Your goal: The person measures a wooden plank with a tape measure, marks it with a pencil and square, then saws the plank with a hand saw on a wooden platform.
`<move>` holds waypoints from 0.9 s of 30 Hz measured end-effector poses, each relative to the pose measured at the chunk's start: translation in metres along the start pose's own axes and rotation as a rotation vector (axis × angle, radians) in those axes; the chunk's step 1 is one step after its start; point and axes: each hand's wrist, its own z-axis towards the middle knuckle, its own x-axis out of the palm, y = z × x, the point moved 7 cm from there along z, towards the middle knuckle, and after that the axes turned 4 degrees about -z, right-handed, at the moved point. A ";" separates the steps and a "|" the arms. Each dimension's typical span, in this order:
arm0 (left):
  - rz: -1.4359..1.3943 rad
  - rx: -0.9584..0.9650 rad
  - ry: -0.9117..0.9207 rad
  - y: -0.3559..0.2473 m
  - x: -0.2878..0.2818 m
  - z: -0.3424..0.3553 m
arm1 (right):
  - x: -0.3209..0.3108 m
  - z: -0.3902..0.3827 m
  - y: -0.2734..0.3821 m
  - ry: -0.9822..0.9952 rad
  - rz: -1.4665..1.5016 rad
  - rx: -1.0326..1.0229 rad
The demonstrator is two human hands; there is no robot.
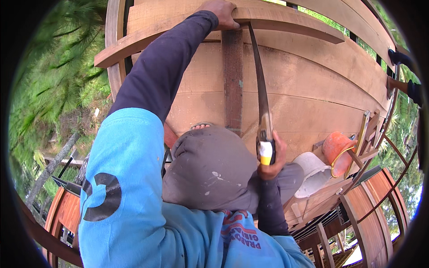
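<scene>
A long wooden plank (295,27) lies crosswise at the far side, over other boards. My left hand (221,13) grips it near its middle, fingers bent over it. Close to my right knee, my right hand (276,158) is closed round the handle of a handsaw (259,71). The saw's dark blade reaches away from me, its tip end against the plank's near edge, just right of my left hand. Beneath the plank, a dark ribbed board (233,85) runs back towards me, between my bent knee and the plank.
Right of my leg sit a whitish bucket (309,174) and an orange bucket (338,152), beside several timber pieces (368,134). Another person's foot (391,85) shows at the far right. Wooden decking (290,85) spreads around, with greenery (53,80) beyond the left edge.
</scene>
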 end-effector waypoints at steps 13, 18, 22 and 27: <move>-0.013 -0.036 0.012 -0.013 -0.008 0.002 | 0.060 0.124 0.013 -0.016 0.050 -0.162; -0.012 -0.069 0.047 -0.005 -0.012 -0.011 | 0.000 -0.004 -0.008 -0.014 0.048 -0.005; 0.049 -0.054 0.025 -0.017 -0.008 -0.008 | 0.078 0.169 0.019 -0.062 0.034 -0.234; -0.043 -0.039 0.029 -0.015 0.006 -0.009 | 0.091 0.194 0.030 -0.084 0.031 -0.245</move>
